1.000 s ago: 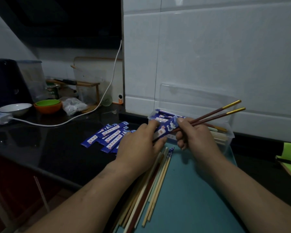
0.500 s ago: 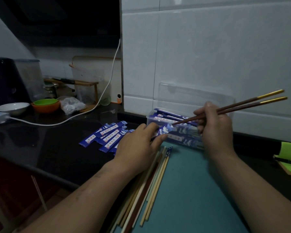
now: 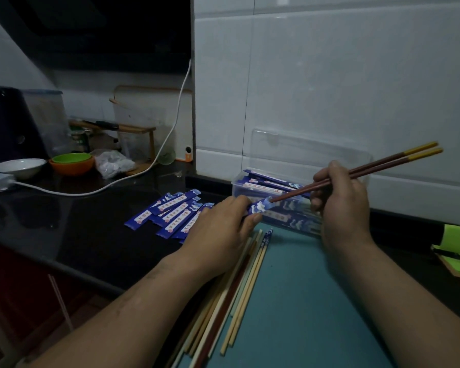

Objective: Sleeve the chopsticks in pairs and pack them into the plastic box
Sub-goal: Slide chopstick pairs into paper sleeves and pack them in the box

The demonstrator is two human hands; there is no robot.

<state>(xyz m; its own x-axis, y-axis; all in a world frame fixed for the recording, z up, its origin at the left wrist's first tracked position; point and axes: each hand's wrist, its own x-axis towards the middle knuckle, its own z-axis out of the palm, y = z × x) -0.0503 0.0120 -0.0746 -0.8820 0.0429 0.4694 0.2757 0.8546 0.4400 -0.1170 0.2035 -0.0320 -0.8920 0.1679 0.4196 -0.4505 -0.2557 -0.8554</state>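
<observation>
My right hand [image 3: 340, 200] grips a pair of brown chopsticks [image 3: 377, 166] with yellow ends, pointing up to the right. Their tips sit in the mouth of a blue paper sleeve [image 3: 259, 207] that my left hand [image 3: 221, 229] pinches. Just behind stands the clear plastic box [image 3: 239, 185] with sleeved pairs lying inside. Loose chopsticks [image 3: 239, 288] of several colours lie on the teal mat [image 3: 303, 301] under my left wrist. Empty blue sleeves [image 3: 170, 213] are spread on the black counter to the left.
A white tiled wall [image 3: 329, 88] rises behind the box. At the far left stand a white bowl [image 3: 19, 167], an orange and green bowl [image 3: 71, 163], a white cable [image 3: 117, 181] and a bag [image 3: 113, 163]. A green pad [image 3: 457, 251] lies at right.
My right hand pulled the chopsticks back to the upper right out of the sleeve, then brought their tips to the sleeve's mouth again. My left hand kept its pinch on the sleeve.
</observation>
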